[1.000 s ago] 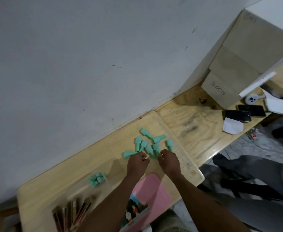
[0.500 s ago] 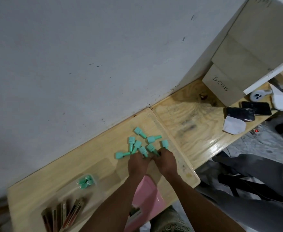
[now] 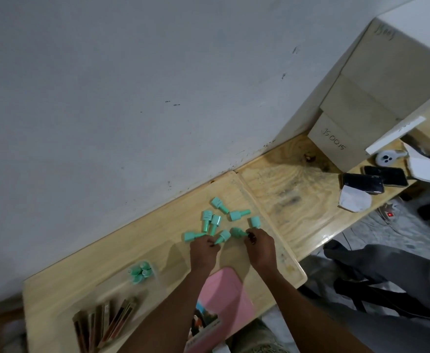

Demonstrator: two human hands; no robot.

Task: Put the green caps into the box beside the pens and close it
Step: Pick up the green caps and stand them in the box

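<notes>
Several green caps (image 3: 215,221) lie scattered on the wooden table (image 3: 122,253) near the wall. My left hand (image 3: 203,252) rests just below them, its fingertips pinched on the thin end of one green cap (image 3: 223,236). My right hand (image 3: 259,247) is beside it, fingertips closed on another green cap (image 3: 237,232). Both caps still touch the table. To the left, a blurred clear box (image 3: 141,272) holds a few green caps. The pens (image 3: 104,322) lie below it at the table's near left.
A pink object (image 3: 224,294) lies at the table's front edge under my forearms. On the adjoining wooden surface to the right sit two phones (image 3: 363,183), white paper (image 3: 355,201) and stacked cardboard boxes (image 3: 336,143). A grey wall runs behind.
My hands were side by side, drew close together at the caps, and have now spread slightly apart. The view shifted a little.
</notes>
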